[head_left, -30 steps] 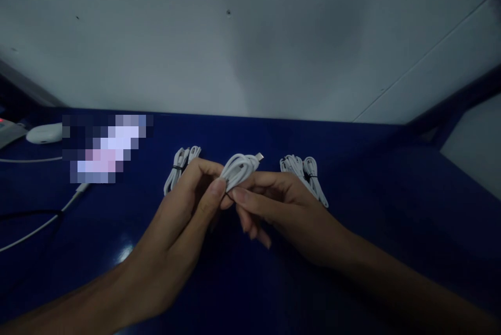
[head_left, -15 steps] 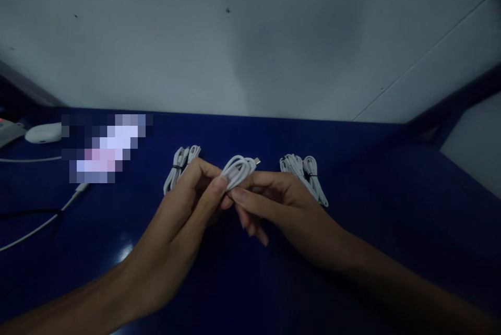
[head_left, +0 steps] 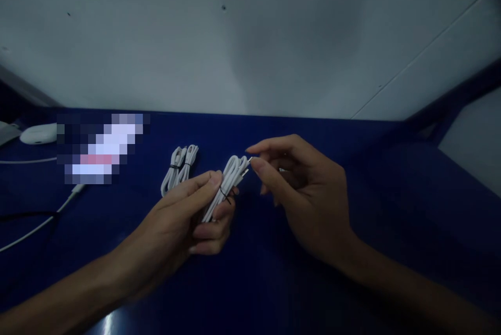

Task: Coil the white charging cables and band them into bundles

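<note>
Far left edge: a white rounded object point(head_left: 38, 133) is seen on the blue counter point(head_left: 391, 220), with a thin white cord point(head_left: 39, 223) trailing toward 8 o'clock below a blurred patch.
Tied bundle on counter: a coiled white cable bundle point(head_left: 178, 168) is laid flat, at 11 o'clock from the left hand and just apart from it.
Left hand point(head_left: 188, 220): it is closed around the lower part of the held cable bundle point(head_left: 229, 181), thumb pressed along one side and fingers curled beneath.
Held cable bundle: it is raised above the counter, tilted with its upper end toward 1 o'clock; a dark tie is wrapped round its middle, just above the thumb.
Plug tip point(head_left: 247, 160): it is seen at the bundle's upper end, right at the right hand's fingertips; whether it is touched cannot be told.
Right hand point(head_left: 309, 194): it is held at 3 o'clock from the bundle, fingers loosely spread and apart, nothing clamped.
Background: a pale wall point(head_left: 250, 37) is seen behind the counter.
</note>
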